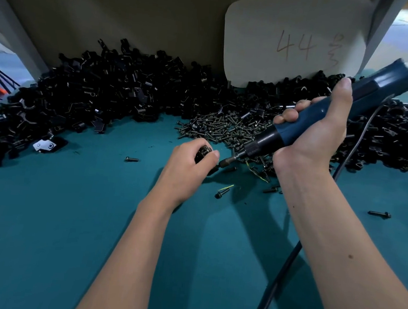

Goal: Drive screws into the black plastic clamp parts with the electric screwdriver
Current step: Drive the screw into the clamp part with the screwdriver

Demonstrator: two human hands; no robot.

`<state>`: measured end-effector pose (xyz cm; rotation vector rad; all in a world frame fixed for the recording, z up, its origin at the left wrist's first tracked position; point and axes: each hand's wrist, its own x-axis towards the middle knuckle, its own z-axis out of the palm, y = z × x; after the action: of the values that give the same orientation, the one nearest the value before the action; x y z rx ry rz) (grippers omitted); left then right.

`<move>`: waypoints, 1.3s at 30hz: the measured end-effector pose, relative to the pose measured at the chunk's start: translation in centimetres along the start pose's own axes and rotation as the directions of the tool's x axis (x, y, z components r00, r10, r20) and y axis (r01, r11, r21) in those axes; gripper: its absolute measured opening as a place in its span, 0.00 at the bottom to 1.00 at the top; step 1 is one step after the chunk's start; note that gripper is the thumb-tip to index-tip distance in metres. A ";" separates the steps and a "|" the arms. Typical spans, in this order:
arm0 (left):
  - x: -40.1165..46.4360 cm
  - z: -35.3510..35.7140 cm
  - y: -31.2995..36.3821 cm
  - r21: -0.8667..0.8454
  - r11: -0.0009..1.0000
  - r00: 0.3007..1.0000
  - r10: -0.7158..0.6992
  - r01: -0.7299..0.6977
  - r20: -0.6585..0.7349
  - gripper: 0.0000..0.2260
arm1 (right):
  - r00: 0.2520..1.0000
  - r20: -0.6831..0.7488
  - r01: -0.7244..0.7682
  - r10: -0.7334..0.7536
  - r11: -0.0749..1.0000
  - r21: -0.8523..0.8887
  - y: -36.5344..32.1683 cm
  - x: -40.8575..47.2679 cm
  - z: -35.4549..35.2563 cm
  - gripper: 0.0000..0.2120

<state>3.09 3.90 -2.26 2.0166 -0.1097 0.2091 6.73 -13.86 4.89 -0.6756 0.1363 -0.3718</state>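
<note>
Both my bare forearms reach out over the smooth teal bench [43,226], with a black cord [278,284] trailing down past my right one. My left hand [189,168] is curled around a small black plastic clamp part [204,152], pinching it between thumb and fingers just above the bench top. My right hand [316,129] is wrapped tight round the blue, tube-shaped body of the electric screwdriver [325,110], which slants down to the left; its ribbed black collar narrows to a thin metal bit whose tip meets the clamp part at my left thumb. Whether a screw sits on the tip I cannot tell. Just behind the tool lies a heap of dark, slim screws [220,128], with a few strays [131,159] scattered on the bench. Behind that, a long jumbled pile of glossy black clamp parts [92,95] runs along a tan backboard, where a rounded pale card [294,39] reads "44".
</note>
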 end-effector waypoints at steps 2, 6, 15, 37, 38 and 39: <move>0.1 0.0 -0.1 -0.031 0.999 1.000 -0.020 0.020 0.015 0.16 | 1.000 0.021 -0.004 0.004 1.000 0.005 0.1 0.0 -0.1 0.18; 0.1 -0.2 -0.2 -0.082 0.996 0.998 -0.039 0.043 0.046 0.15 | 0.999 0.050 -0.014 0.014 1.000 0.018 0.2 0.1 -0.3 0.18; 0.0 0.1 -0.4 -0.057 0.997 0.999 -0.043 0.043 0.007 0.17 | 0.998 0.060 -0.011 0.010 1.000 0.022 0.5 0.0 -0.2 0.18; -0.1 0.0 -0.6 -0.115 0.993 0.998 -0.038 0.032 -0.044 0.19 | 0.992 0.103 0.081 -0.080 0.997 -0.012 0.8 -1.0 0.5 0.17; -0.1 0.0 -0.6 -0.109 0.994 0.998 -0.035 0.030 -0.046 0.19 | 0.992 0.101 0.083 -0.081 0.997 -0.011 0.8 -1.1 0.5 0.17; -0.2 0.0 -0.5 -0.103 0.994 0.998 -0.031 0.026 -0.046 0.20 | 0.992 0.097 0.080 -0.078 0.997 -0.014 0.8 -1.2 0.5 0.17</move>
<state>3.02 4.10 -2.79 1.9087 -0.0599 0.2290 6.01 -12.56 4.78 -0.7166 0.0214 -0.4140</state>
